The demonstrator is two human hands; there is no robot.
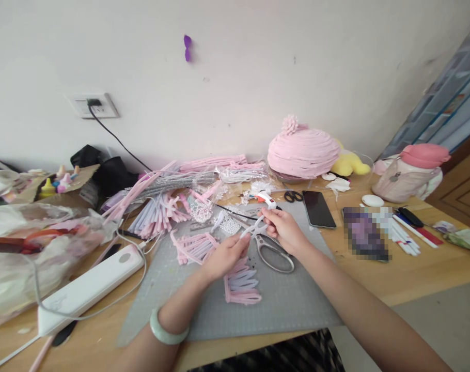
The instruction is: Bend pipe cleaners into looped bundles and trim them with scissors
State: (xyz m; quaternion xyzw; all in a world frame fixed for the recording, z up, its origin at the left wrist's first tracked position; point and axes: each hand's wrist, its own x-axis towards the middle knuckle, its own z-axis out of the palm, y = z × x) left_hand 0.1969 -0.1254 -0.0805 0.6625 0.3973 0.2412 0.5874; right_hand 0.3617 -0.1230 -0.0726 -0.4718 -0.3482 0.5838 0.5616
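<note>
My left hand (225, 256) and my right hand (283, 227) meet over a grey cutting mat (289, 305). Between them they pinch a thin white pipe-cleaner piece (255, 227), each hand closed on one end. Under my right hand lie large silver scissors (276, 253). Bent pink and lilac pipe-cleaner pieces (240, 284) lie on the mat below my left hand. A pale green bangle (163, 330) circles my left wrist. A white glue gun (264, 198) rests just beyond my hands.
A white power strip (90, 289) with cables lies at the left. Bundles of pink pipe cleaners (161, 206) fill the back. A black phone (318, 208), small black scissors (293, 196), a pink ruffled dome (302, 152) and pens (407, 232) sit on the right.
</note>
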